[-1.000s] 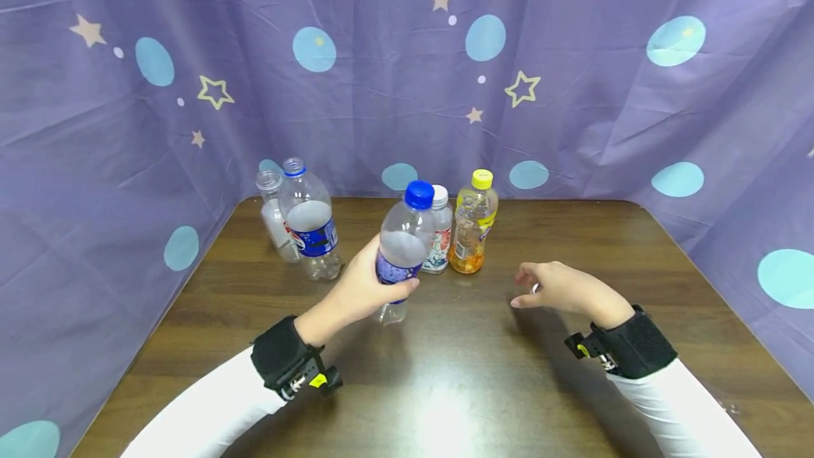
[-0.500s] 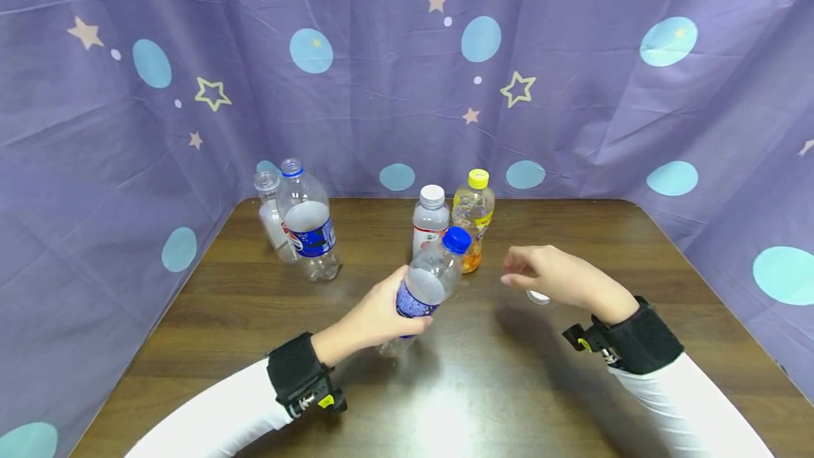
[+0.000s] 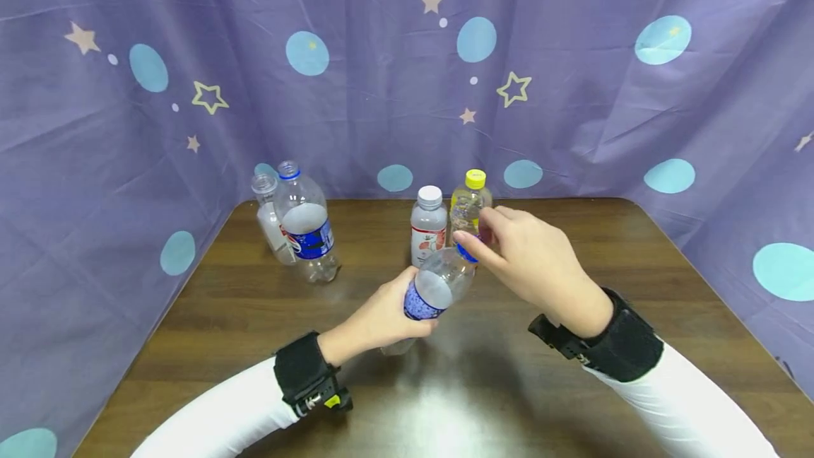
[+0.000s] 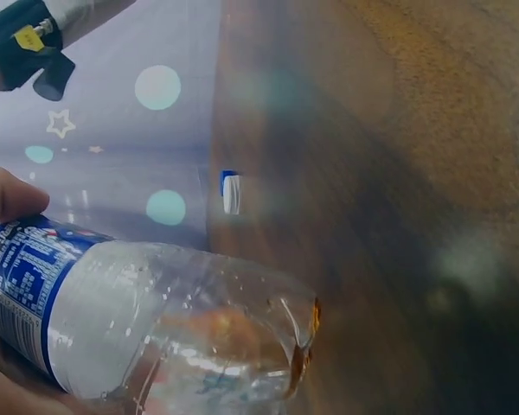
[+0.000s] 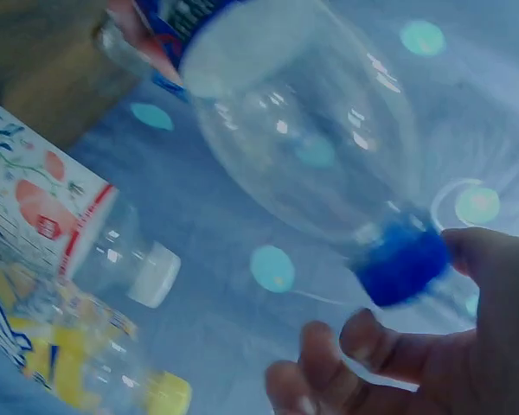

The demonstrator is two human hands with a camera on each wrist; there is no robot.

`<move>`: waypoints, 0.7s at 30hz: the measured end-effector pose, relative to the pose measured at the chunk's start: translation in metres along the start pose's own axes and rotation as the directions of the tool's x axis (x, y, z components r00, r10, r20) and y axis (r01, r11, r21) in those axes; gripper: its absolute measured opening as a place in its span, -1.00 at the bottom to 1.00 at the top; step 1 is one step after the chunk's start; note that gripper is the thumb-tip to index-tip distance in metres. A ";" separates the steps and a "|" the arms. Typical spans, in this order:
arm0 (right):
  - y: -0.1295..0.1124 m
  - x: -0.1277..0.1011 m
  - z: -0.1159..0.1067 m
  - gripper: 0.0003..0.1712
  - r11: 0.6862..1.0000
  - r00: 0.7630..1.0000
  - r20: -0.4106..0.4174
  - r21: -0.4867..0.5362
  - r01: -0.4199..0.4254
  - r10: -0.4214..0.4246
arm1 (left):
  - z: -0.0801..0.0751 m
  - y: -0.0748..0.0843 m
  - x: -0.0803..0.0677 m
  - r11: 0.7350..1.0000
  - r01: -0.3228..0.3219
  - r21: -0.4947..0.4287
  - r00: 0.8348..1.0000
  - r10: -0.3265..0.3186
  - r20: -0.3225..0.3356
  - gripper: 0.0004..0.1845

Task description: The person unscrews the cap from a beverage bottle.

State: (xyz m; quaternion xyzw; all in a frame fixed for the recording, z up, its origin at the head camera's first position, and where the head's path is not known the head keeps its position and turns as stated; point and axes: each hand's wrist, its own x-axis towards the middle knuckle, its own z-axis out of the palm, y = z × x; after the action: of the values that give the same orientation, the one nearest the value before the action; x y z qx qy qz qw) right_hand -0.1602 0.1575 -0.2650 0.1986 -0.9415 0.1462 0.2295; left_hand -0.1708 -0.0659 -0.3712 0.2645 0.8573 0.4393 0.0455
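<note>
Tilted bottle (image 3: 427,294) gripped by left hand (image 3: 381,313) over desk (image 3: 254,316); blue cap (image 5: 400,266) still on, bracketed by loosely spread right hand (image 3: 537,260). Pepsi bottle (image 3: 308,221), slim bottle (image 3: 270,218) uncapped; white cap (image 4: 232,195) set aside; white-capped bottle (image 3: 428,235), yellow-capped bottle (image 3: 467,208) unopened.

Desk (image 3: 210,331): brown wood-grain top, dark streaks running across it; far edge straight, far right corner rounded. A bright glare (image 3: 445,437) shows on the near middle surface, with shadows above and to the right of it. Left far area: one Pepsi bottle (image 3: 309,225), standing, uncapped; one plain bottle (image 3: 275,228), uncapped, just behind and left, partly hidden by it. Far middle: one white-capped bottle (image 3: 428,228), standing; one yellow-capped bottle (image 3: 467,212) just to its right, base hidden from the head view. Left wrist view: white cap (image 4: 232,195) and blue cap (image 4: 226,175), side by side.
</note>
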 end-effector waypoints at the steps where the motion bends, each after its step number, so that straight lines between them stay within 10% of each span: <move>1: -0.001 0.000 0.004 -0.51 1.000 1.000 0.022 -0.028 -0.014 0.014 | 0.001 -0.001 0.000 1.000 0.003 0.003 1.000 -0.003 0.000 -0.33; 11: 0.001 0.003 0.021 -0.51 0.996 0.992 0.100 0.033 -0.080 0.077 | 0.001 -0.002 -0.001 0.998 0.067 -0.008 0.997 -0.066 0.030 -0.22; 21: 0.010 0.004 0.030 -0.61 0.969 0.995 0.035 0.232 0.085 -0.096 | -0.001 -0.003 0.001 0.999 0.012 0.031 1.000 -0.012 0.018 -0.27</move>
State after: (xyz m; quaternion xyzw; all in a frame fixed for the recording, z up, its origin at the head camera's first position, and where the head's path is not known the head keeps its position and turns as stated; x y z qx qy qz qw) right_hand -0.1791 0.1546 -0.2908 0.2700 -0.9132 0.2392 0.1898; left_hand -0.1727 -0.0674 -0.3729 0.2640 0.8650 0.4234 0.0518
